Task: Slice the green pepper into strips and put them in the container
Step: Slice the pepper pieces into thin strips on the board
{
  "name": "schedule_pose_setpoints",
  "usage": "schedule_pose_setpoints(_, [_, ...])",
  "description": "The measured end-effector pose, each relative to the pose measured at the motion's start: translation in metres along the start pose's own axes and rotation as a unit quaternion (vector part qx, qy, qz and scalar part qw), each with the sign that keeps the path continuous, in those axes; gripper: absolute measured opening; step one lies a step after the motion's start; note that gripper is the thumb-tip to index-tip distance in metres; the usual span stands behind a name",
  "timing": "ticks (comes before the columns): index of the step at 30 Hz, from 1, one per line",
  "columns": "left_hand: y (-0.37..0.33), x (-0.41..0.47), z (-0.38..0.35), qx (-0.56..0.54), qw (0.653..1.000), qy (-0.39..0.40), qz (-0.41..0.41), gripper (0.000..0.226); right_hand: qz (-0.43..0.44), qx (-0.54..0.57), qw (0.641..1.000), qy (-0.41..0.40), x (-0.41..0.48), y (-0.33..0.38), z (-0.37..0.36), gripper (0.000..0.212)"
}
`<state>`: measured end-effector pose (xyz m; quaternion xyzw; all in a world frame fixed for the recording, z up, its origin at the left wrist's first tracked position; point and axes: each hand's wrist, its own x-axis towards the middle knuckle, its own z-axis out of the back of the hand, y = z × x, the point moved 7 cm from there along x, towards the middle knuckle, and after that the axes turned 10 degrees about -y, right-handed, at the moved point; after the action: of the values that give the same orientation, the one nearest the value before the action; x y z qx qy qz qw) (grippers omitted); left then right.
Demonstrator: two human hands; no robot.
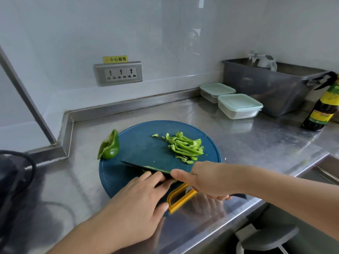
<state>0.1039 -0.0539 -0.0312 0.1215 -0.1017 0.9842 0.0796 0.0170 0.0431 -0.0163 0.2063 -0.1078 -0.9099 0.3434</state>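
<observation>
A round blue cutting board (146, 147) with a yellow handle (180, 197) lay on the steel table (247, 140). The right hand (211, 177) was closed around the handle of a dark knife (146, 167), whose blade ran leftward across the near part of the board, edge down. The left hand (139, 200) rested flat on the board just behind the blade, fingers curled and pressing down on a piece of green pepper (146, 171), of which only a sliver showed between the fingertips and the blade. How much pepper lay under the hand could not be told.

A pile of cut pepper strips (185, 146) sat on the far right part of the board, well apart from the knife, with a few small scraps scattered around it. An uncut pepper half (109, 147) stood at the board's left edge, partly on the table, its hollow side facing left.

Further back on the right, two lidded plastic containers (238, 106) sat side by side on the table, both shut, next to a large grey bin (271, 88). A dark bottle (322, 107) with a yellow label stood at the far right. A wall socket (118, 73) was set in the white wall behind.
</observation>
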Motion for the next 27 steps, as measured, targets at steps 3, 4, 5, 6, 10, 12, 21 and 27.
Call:
schedule_pose_setpoints(3, [0.000,-0.003,-0.001,-0.008,1.000,0.002,0.005,0.071,0.020,-0.019,1.000,-0.014,0.000,0.008,0.000,0.067])
schedule_pose_setpoints(4, [-0.001,-0.003,0.000,-0.006,1.000,0.004,0.005,0.073,0.023,-0.025,0.999,-0.004,0.000,0.010,-0.001,0.068])
schedule_pose_setpoints(5, [-0.001,-0.004,-0.001,-0.001,1.000,0.007,0.004,0.074,0.032,-0.026,0.999,0.005,-0.001,0.012,0.000,0.067])
schedule_pose_setpoints(6, [-0.002,-0.004,-0.001,0.004,1.000,0.008,0.003,0.076,0.040,-0.030,0.999,0.012,-0.001,0.015,-0.001,0.070])
schedule_pose_setpoints(10, [-0.003,-0.004,0.000,0.006,1.000,0.011,0.009,0.069,0.032,-0.049,0.998,-0.003,0.013,0.021,-0.004,0.083])
schedule_pose_setpoints(12, [-0.003,-0.006,0.001,-0.004,1.000,0.011,0.014,0.065,0.012,-0.048,0.999,0.001,0.019,0.022,-0.004,0.084])
schedule_pose_setpoints(21, [-0.004,-0.009,0.004,-0.007,1.000,-0.003,0.019,0.057,0.003,-0.084,0.996,-0.024,0.015,0.020,0.001,0.086])
schedule_pose_setpoints(27, [-0.003,-0.011,0.003,-0.011,1.000,-0.001,0.023,0.055,0.066,-0.065,0.990,-0.105,0.005,0.023,-0.005,0.058])
